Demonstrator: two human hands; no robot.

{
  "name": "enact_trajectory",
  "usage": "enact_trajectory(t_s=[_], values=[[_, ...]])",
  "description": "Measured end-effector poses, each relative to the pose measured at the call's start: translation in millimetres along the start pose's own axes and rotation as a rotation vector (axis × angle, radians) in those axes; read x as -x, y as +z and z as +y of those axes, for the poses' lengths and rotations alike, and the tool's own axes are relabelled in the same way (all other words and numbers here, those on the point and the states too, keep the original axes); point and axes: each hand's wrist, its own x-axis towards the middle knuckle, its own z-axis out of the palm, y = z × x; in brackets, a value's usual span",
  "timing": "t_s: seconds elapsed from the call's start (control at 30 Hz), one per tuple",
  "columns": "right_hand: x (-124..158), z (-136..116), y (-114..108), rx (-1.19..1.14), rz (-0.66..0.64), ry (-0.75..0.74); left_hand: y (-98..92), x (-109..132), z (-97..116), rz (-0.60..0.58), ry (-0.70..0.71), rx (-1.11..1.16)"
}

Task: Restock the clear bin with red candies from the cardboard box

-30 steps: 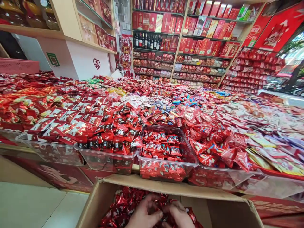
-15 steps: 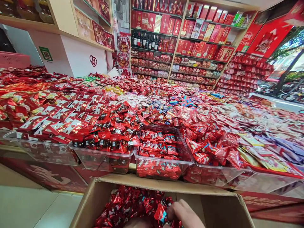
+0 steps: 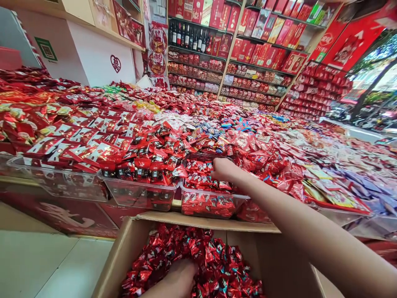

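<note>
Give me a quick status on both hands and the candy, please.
Right hand curled over clear tray of red candies. Left hand down in cardboard box among wrapped candies. Nothing blocking.

A shop's long display counter (image 3: pixel 18 181) carries rows of clear plastic tubs (image 3: pixel 139 195), each heaped with red-wrapped candies (image 3: pixel 139 163), edge to edge.

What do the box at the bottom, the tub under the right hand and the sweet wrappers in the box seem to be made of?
The box looks like brown cardboard, matte, with folded flaps and bare brown edges. The tub seems to be clear, glossy rigid plastic, as its contents show through the wall. The wrappers are likely metallised foil or film. They are red and crinkled, with sharp glints.
</note>
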Motion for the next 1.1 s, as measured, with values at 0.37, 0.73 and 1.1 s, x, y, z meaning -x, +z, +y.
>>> enact_trajectory(t_s=[0.37,0.73,1.1], values=[[-17,-6,24,0.075,-0.102,-0.022,-3.8,-6,1,0.176,0.056,-0.054],[120,7,-4,-0.618,-0.063,-0.349,-25.0,-8,23,0.216,0.135,0.414],[150,-12,178,-1.415,-0.203,0.054,-24.1,-8,31,0.213,0.146,1.092]])
